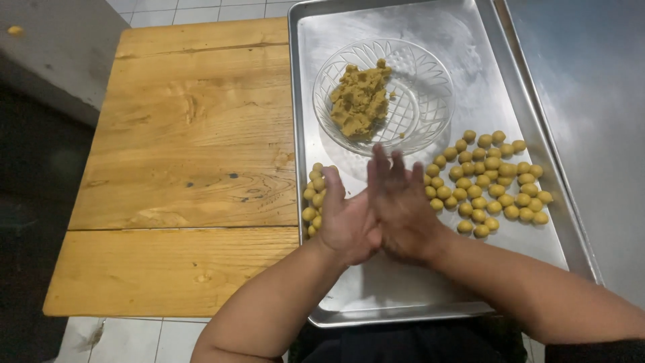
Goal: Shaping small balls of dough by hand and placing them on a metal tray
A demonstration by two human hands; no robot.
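Far left, the wooden counter point(181, 154) runs bare and golden, its boards butting up against the steel tray point(396, 296) that carries everything else. Just inside the tray's left edge sits a small cluster of dough balls point(313, 198), yellowish and round, partly tucked behind the left hand point(346, 222). That left hand lies palm up, fingers flat and stretched forward, no curl in the grip at all. Right on top of it, palm to palm, comes the right hand point(403, 208), fingers straight and pointing away toward the bowl, the grip pressed flat against the other. Whatever lies between the two palms is hidden, so I cannot tell what is in there. Both hands hover low over the tray's middle.

Straight beyond the fingertips stands the glass bowl point(430, 81), clear and cut with a pattern, holding a rough lump of dough point(361, 101) heaped against its left side. Moving right, a much bigger group of dough balls point(494, 185) spreads over the tray, packed close and touching one another, just beside the right wrist. Further right, a grey steel surface point(591, 101) runs alongside the tray.
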